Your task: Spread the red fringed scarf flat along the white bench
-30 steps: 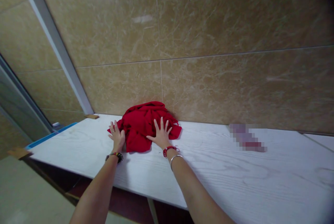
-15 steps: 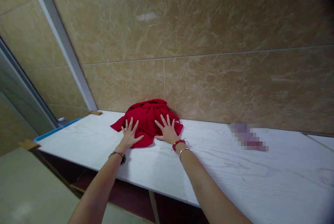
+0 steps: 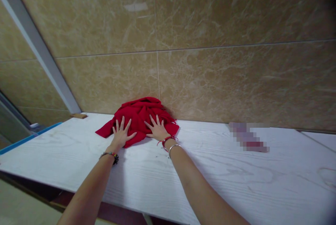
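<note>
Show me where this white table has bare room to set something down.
Free: the table between the right hand and the blurred object, and the near edge. Crowded: by the wall, where the left hand too lies on the red cloth.

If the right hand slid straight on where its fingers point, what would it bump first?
Probably the bunched-up part of the red cloth that the right hand lies flat on; right behind it stands the tiled wall.

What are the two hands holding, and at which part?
Nothing is gripped. The left hand and the right hand lie flat, fingers spread, on the near part of the red cloth on the table.
</note>
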Demonstrator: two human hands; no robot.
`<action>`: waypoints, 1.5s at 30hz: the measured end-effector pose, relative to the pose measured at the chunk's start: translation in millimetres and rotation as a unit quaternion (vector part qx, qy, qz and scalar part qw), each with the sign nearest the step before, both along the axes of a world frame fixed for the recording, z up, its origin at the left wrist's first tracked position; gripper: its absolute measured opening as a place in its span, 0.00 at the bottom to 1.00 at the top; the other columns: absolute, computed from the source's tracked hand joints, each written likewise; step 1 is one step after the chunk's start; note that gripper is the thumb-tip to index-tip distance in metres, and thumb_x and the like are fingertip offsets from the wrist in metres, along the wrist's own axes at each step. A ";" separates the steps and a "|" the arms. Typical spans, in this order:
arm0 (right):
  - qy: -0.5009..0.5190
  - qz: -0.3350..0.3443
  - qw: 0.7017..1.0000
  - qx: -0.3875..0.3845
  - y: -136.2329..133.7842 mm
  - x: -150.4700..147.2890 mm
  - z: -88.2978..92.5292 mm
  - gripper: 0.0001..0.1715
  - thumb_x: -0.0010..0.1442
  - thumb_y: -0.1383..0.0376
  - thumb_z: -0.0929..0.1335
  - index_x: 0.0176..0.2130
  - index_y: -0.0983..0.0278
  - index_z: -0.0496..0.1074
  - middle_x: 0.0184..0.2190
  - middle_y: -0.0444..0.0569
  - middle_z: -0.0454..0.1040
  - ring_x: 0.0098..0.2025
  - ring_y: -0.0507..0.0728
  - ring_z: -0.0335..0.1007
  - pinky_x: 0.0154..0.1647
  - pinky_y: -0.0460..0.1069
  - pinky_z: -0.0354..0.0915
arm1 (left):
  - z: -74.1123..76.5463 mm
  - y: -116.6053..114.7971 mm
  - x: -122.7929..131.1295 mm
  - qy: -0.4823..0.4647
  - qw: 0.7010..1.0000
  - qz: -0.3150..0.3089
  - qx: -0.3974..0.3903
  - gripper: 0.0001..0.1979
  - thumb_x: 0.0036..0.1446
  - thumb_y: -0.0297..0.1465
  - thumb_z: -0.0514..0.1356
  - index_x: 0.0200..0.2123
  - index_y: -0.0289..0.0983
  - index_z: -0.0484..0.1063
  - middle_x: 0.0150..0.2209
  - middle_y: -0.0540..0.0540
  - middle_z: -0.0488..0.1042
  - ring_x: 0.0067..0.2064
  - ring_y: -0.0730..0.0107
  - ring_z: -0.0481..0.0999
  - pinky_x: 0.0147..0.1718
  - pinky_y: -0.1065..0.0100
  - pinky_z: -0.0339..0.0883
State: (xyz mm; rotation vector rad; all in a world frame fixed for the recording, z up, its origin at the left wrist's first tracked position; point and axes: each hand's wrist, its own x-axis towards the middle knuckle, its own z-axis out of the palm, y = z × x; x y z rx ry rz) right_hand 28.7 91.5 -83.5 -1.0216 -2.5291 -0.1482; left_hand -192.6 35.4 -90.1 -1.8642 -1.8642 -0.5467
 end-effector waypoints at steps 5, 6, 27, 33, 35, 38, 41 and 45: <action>0.008 -0.019 1.000 0.019 -8.0 0.1 0.4 0.44 0.50 0.46 0.65 0.60 0.49 0.44 0.64 0.48 0.28 0.62 0.73 0.20 0.51 0.73 0.40 | 3.7 -4.2 7.2 0.015 1.000 0.020 -0.003 0.36 0.52 0.48 0.51 0.60 0.41 0.45 0.64 0.41 0.32 0.61 0.37 0.32 0.50 0.36 0.42; 0.011 -0.024 0.999 0.022 -12.0 1.7 0.5 0.43 0.51 0.47 0.64 0.60 0.49 0.44 0.64 0.48 0.29 0.62 0.72 0.21 0.51 0.73 0.39 | 4.7 -6.9 10.1 0.016 1.000 0.025 -0.001 0.35 0.53 0.48 0.51 0.60 0.41 0.46 0.64 0.41 0.33 0.61 0.37 0.33 0.50 0.36 0.42; 0.169 -0.054 0.979 -0.099 -50.4 2.8 66.6 0.37 0.54 0.51 0.62 0.57 0.67 0.54 0.61 0.58 0.44 0.61 0.68 0.34 0.55 0.62 0.47 | 1.9 -38.7 42.4 -0.339 0.905 0.060 0.251 0.33 0.57 0.41 0.48 0.60 0.32 0.42 0.61 0.33 0.42 0.62 0.52 0.41 0.56 0.50 0.42; 0.180 -0.097 0.977 -0.058 -47.7 -27.1 64.8 0.37 0.54 0.58 0.64 0.58 0.69 0.51 0.54 0.60 0.58 0.57 0.64 0.46 0.54 0.62 0.47 | -4.9 -28.9 28.0 -0.313 0.921 0.009 0.233 0.31 0.58 0.40 0.47 0.60 0.32 0.43 0.61 0.34 0.44 0.62 0.55 0.42 0.57 0.51 0.43; 0.184 -0.110 0.976 -0.036 -43.8 -30.3 65.3 0.31 0.56 0.61 0.63 0.56 0.66 0.54 0.49 0.57 0.64 0.53 0.62 0.52 0.54 0.62 0.46 | -5.1 -25.0 25.6 -0.302 0.924 -0.001 0.236 0.31 0.57 0.40 0.47 0.60 0.33 0.44 0.61 0.34 0.44 0.61 0.54 0.44 0.56 0.51 0.44; 0.175 -0.102 0.979 -0.018 -39.8 -28.5 69.5 0.21 0.57 0.63 0.63 0.51 0.63 0.61 0.43 0.53 0.68 0.48 0.59 0.57 0.52 0.59 0.49 | -4.0 -21.2 23.7 -0.279 0.930 -0.009 0.237 0.31 0.56 0.40 0.49 0.60 0.34 0.45 0.61 0.35 0.45 0.61 0.53 0.44 0.56 0.51 0.44; 0.171 -0.096 0.981 0.001 -42.2 -23.1 75.5 0.20 0.56 0.62 0.64 0.49 0.60 0.63 0.43 0.52 0.66 0.47 0.59 0.57 0.49 0.57 0.52 | -2.7 -19.8 23.4 -0.267 0.934 -0.013 0.237 0.32 0.56 0.40 0.50 0.60 0.34 0.45 0.61 0.35 0.44 0.61 0.52 0.43 0.56 0.51 0.44; 0.158 -0.037 0.985 0.054 -52.2 -20.2 80.0 0.18 0.53 0.59 0.67 0.44 0.61 0.68 0.47 0.54 0.60 0.50 0.62 0.52 0.50 0.58 0.50 | -1.1 -20.5 25.5 -0.281 0.928 -0.007 0.246 0.33 0.56 0.41 0.49 0.60 0.34 0.44 0.62 0.34 0.42 0.62 0.52 0.41 0.56 0.50 0.43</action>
